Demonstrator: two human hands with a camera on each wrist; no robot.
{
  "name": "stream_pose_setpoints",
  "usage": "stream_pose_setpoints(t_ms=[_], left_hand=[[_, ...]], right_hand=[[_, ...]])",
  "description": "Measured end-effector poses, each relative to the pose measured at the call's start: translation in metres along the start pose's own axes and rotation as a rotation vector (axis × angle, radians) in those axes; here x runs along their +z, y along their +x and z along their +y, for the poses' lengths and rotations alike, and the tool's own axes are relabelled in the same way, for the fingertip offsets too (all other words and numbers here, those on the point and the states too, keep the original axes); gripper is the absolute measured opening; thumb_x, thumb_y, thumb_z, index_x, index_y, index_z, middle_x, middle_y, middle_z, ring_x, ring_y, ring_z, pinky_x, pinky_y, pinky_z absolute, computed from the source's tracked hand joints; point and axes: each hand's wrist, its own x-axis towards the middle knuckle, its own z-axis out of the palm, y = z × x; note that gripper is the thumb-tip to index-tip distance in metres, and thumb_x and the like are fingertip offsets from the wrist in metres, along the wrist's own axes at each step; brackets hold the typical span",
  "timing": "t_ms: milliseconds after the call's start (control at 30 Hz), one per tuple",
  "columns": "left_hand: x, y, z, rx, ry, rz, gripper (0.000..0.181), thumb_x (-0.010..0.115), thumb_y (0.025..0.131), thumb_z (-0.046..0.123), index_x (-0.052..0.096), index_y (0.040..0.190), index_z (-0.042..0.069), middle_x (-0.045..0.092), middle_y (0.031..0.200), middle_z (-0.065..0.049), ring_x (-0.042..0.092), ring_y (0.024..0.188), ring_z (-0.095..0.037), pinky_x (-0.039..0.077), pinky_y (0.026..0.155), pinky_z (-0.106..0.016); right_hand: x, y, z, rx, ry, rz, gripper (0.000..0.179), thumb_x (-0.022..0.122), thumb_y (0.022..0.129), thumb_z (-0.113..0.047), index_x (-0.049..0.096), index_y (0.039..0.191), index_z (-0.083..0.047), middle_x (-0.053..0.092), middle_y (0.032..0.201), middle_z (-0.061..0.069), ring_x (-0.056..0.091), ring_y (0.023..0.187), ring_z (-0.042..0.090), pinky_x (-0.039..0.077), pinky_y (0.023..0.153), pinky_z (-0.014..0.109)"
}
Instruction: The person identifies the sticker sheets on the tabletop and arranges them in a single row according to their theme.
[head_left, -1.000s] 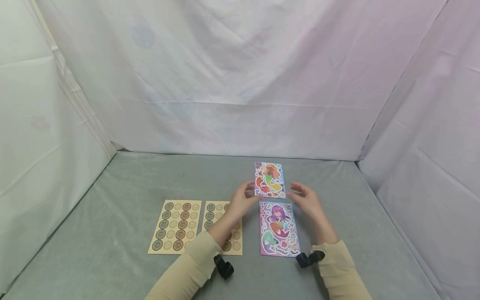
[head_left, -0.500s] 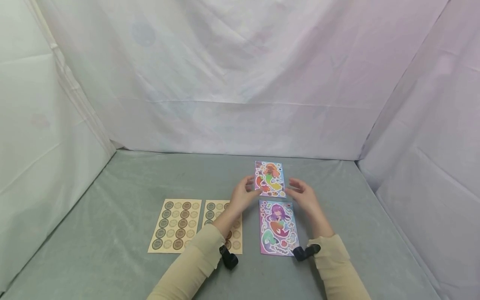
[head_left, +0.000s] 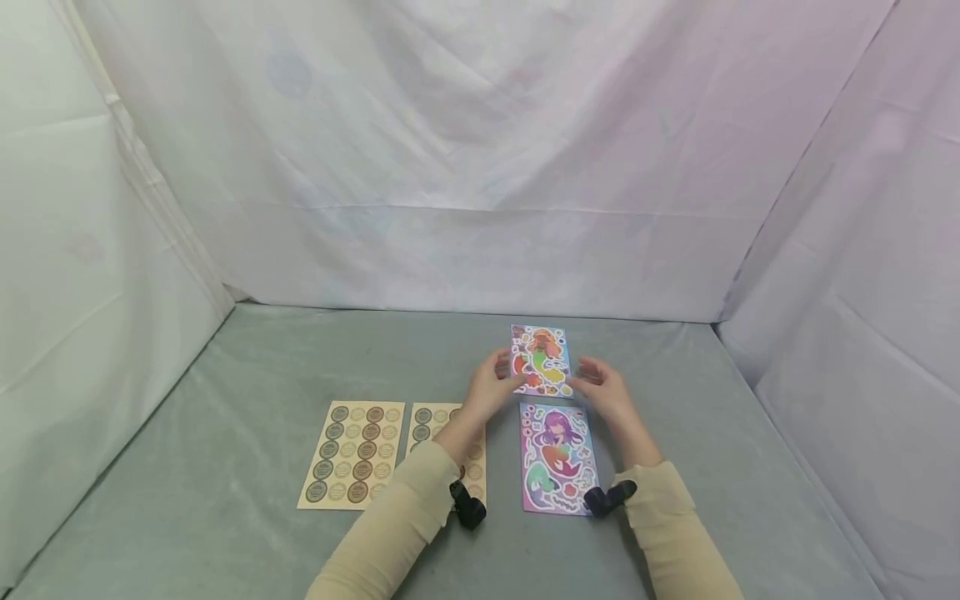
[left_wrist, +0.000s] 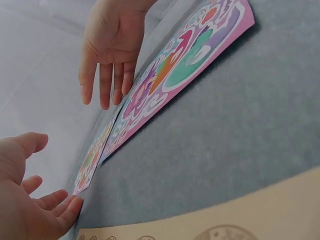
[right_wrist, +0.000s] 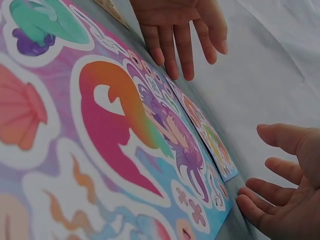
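A mermaid sticker sheet [head_left: 542, 360] with an orange-haired figure lies flat at the back. My left hand [head_left: 489, 390] is at its left edge, thumb and fingers spread and loosely bent. At the opposite edge is my right hand [head_left: 606, 395], its palm facing the sheet. In the left wrist view, the left fingertips [left_wrist: 72, 206] come close to the sheet's corner; whether they touch it I cannot tell. Nearer me lies a second mermaid sticker sheet [head_left: 558, 458], purple-haired, below the first with a narrow gap between them.
To the left lie two cream sheets of round labels, one fully visible [head_left: 352, 454] and one [head_left: 423, 425] partly under my left forearm. A grey cloth [head_left: 247, 467] covers the table. White curtains [head_left: 480, 150] close in the back and sides.
Both hands have moved slightly forward and a little closer in along the far sheet's sides. The sheets keep their places.
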Motion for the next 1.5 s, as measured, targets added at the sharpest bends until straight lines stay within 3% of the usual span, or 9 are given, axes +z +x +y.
stream_pose_setpoints(t_ms=[533, 767, 1000, 1233, 1500], left_hand=[[0.008, 0.013, -0.004, -0.036, -0.045, 0.023, 0.059, 0.071, 0.086, 0.016, 0.047, 0.138, 0.003, 0.054, 0.130, -0.016, 0.051, 0.118, -0.030, 0.044, 0.097, -0.041], [0.010, 0.015, -0.002, -0.084, -0.058, 0.037, 0.058, 0.070, 0.086, 0.015, 0.046, 0.138, 0.003, 0.054, 0.132, -0.014, 0.052, 0.117, -0.028, 0.046, 0.096, -0.039], [0.013, 0.014, 0.000, -0.068, -0.122, 0.029, 0.060, 0.071, 0.085, 0.009, 0.044, 0.138, -0.003, 0.052, 0.133, -0.019, 0.051, 0.118, -0.031, 0.043, 0.098, -0.039], [0.013, 0.012, 0.001, -0.097, -0.116, 0.040, 0.062, 0.072, 0.084, 0.011, 0.044, 0.140, 0.001, 0.051, 0.135, -0.016, 0.049, 0.121, -0.029, 0.042, 0.100, -0.041], [0.014, 0.014, -0.002, -0.078, -0.122, 0.035, 0.061, 0.072, 0.084, 0.011, 0.045, 0.138, 0.001, 0.053, 0.133, -0.015, 0.051, 0.118, -0.028, 0.043, 0.099, -0.039]], right_hand=[[0.005, 0.010, 0.002, -0.001, 0.022, 0.005, 0.061, 0.067, 0.090, -0.017, 0.040, 0.143, -0.005, 0.043, 0.141, 0.021, 0.041, 0.128, 0.037, 0.032, 0.106, 0.051], [0.006, 0.010, 0.002, 0.016, 0.030, 0.001, 0.062, 0.066, 0.091, -0.018, 0.039, 0.145, -0.005, 0.042, 0.143, 0.020, 0.039, 0.130, 0.036, 0.030, 0.107, 0.051], [0.006, 0.010, 0.002, 0.018, 0.009, -0.007, 0.063, 0.066, 0.091, -0.023, 0.039, 0.146, -0.009, 0.043, 0.144, 0.017, 0.038, 0.132, 0.034, 0.032, 0.106, 0.049], [0.008, 0.008, 0.001, -0.022, -0.011, -0.023, 0.062, 0.065, 0.091, -0.021, 0.038, 0.145, -0.006, 0.044, 0.143, 0.019, 0.040, 0.130, 0.035, 0.031, 0.107, 0.050], [0.009, 0.008, 0.004, -0.045, 0.020, -0.037, 0.062, 0.064, 0.092, -0.020, 0.038, 0.146, -0.005, 0.044, 0.142, 0.019, 0.040, 0.130, 0.035, 0.031, 0.107, 0.049]])
